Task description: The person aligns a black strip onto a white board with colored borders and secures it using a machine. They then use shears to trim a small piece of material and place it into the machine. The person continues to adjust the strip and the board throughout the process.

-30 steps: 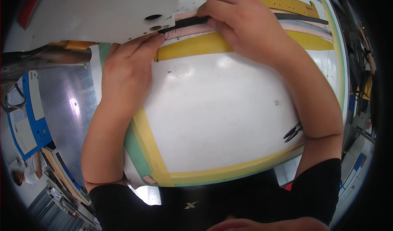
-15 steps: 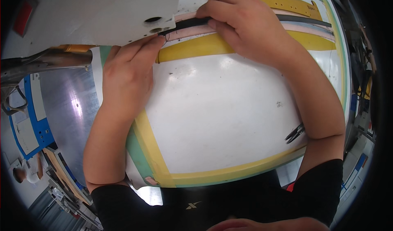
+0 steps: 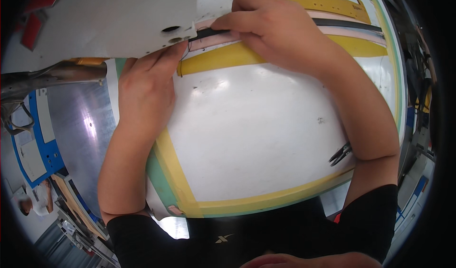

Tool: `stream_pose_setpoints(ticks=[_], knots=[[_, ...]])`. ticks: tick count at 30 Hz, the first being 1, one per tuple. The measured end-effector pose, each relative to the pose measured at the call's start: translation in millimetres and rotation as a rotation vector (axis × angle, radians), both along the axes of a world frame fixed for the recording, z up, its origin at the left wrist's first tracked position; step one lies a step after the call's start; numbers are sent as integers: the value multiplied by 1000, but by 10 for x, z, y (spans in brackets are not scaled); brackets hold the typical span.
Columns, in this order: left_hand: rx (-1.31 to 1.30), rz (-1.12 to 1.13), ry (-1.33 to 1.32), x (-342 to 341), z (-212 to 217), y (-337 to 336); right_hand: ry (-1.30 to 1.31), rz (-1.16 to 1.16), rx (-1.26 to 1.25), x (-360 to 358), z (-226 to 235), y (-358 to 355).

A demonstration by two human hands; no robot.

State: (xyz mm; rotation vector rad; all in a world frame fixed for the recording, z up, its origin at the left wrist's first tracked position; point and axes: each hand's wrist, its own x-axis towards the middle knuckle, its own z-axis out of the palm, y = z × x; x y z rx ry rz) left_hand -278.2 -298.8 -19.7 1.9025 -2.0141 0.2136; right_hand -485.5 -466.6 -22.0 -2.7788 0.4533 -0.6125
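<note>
A narrow black strip (image 3: 349, 23) lies along a pink strip (image 3: 209, 43), running from under the edge of a pale grey machine body (image 3: 128, 16) toward the right. My right hand (image 3: 280, 35) is closed over the black strip, forefinger reaching left along it and thumb side low. My left hand (image 3: 149, 85) is closed at the strip's left end, fingers bent and together; the machine edge partly hides its fingertips. Thin dark threads hang by those fingertips. A curved yellow piece (image 3: 223, 61) lies just nearer than the strips. Dark thread snips (image 3: 339, 154) lie beside my right forearm.
Yellow flat templates with small holes (image 3: 327, 4) lie beyond the strips. Yellow and green tape (image 3: 178, 173) borders the white worktop (image 3: 256, 125). A dark metal bar (image 3: 57, 75) juts in at left. A person (image 3: 38, 199) is in the lower left background.
My right hand's fingers have slid left along the black strip, closer to the machine edge, with the forefinger straighter. My left hand stays nearly in place. The view has shifted slightly.
</note>
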Motion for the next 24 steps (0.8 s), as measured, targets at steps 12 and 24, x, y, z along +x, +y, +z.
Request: stream_pose_setpoints(ticks=[12,24], knots=[[53,23,27,-15,20,6,1,58,-110,59,-43,45],[88,34,58,-25,47,1,48,67,-152,74,12,74]])
